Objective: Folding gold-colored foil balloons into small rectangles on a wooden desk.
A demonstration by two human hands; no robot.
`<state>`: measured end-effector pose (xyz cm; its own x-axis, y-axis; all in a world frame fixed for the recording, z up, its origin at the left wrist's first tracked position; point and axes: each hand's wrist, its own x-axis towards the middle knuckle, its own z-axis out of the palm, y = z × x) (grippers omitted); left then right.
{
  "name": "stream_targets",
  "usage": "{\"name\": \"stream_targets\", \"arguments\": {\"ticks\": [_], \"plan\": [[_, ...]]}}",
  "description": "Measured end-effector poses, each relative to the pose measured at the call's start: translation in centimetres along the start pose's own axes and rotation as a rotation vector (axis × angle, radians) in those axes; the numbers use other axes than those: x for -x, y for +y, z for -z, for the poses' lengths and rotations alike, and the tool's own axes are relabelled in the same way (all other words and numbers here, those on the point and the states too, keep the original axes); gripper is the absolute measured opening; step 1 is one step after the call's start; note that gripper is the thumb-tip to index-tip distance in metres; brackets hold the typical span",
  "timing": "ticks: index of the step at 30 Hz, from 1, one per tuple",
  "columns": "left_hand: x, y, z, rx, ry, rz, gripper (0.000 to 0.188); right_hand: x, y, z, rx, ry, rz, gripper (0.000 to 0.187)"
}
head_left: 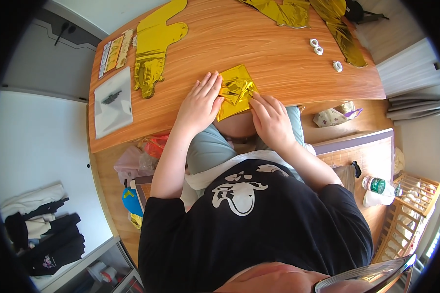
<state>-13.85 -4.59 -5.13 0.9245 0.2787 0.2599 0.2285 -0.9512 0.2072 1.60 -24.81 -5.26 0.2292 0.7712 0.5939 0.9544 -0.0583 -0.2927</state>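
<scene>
A folded piece of shiny gold foil point(235, 88) lies at the near edge of the wooden table point(259, 44). My left hand point(200, 101) lies flat beside it with fingers spread, the fingertips pressing on the foil's left side. My right hand point(270, 118) rests at the foil's lower right corner, its fingers touching the edge. Neither hand lifts the foil off the table.
A flat gold foil balloon point(156, 44) lies at the table's left, next to a clear plastic bag point(113, 100) and a card of strips point(113, 52). More gold foil point(298, 12) and small white rings point(318, 47) sit at the far right. Bags crowd the floor by my left knee.
</scene>
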Motion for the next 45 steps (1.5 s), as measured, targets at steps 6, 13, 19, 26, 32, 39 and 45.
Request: {"name": "stream_targets", "arguments": {"ticks": [6,13,19,26,32,39,45], "plan": [[0.1,0.0,0.0,0.002,0.002,-0.002,0.057,1.0,-1.4,0.1,0.212,-0.151,-0.023,0.05],[0.3,-0.3,-0.2,-0.009,0.023,-0.017,0.058,-0.2,-2.1,-0.4,0.443,-0.141,0.108,0.059],[0.3,-0.1,-0.1,0.013,0.0,-0.005,0.061,-0.6,-0.6,-0.5,0.555,-0.182,0.302,0.056],[0.7,0.0,0.8,0.165,0.071,0.008,0.069,-0.8,0.2,-0.1,0.522,-0.209,0.37,0.052],[1.5,-4.8,5.5,0.363,0.294,0.125,0.061,-1.2,0.4,0.6,0.417,-0.209,0.406,0.05],[1.8,-20.6,12.1,-0.156,0.35,0.624,0.042,0.3,2.8,2.2,0.389,-0.1,0.499,0.04],[-2.3,-27.2,12.4,-0.324,0.104,0.82,0.062,1.4,5.1,3.9,0.389,-0.056,0.549,0.034]]}}
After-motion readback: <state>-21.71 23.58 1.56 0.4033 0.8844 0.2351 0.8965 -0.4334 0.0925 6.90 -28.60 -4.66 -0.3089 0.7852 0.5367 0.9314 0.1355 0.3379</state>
